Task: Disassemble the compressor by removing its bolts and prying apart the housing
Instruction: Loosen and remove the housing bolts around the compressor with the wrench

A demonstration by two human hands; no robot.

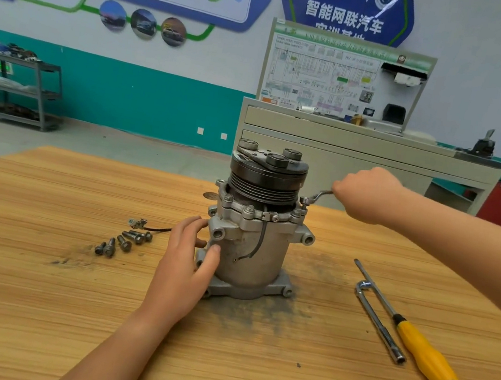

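A grey metal compressor (258,249) stands upright on the wooden table (33,287), its black pulley and clutch on top. My left hand (190,255) grips the left side of its housing, fingers curled round the body near a mounting lug. My right hand (364,193) holds the handle of a small offset wrench (314,197), whose ring end sits on a bolt at the right of the upper flange. Other bolts (249,210) show along the front of the flange. Several removed bolts (126,241) lie on the table left of the compressor.
A wire connector (138,223) lies beside the loose bolts. An L-shaped socket wrench (380,323) and a yellow-handled screwdriver (420,348) lie to the right. Dark grime stains the table round the compressor. A grey cabinet (362,148) and a shelf cart (17,90) stand behind.
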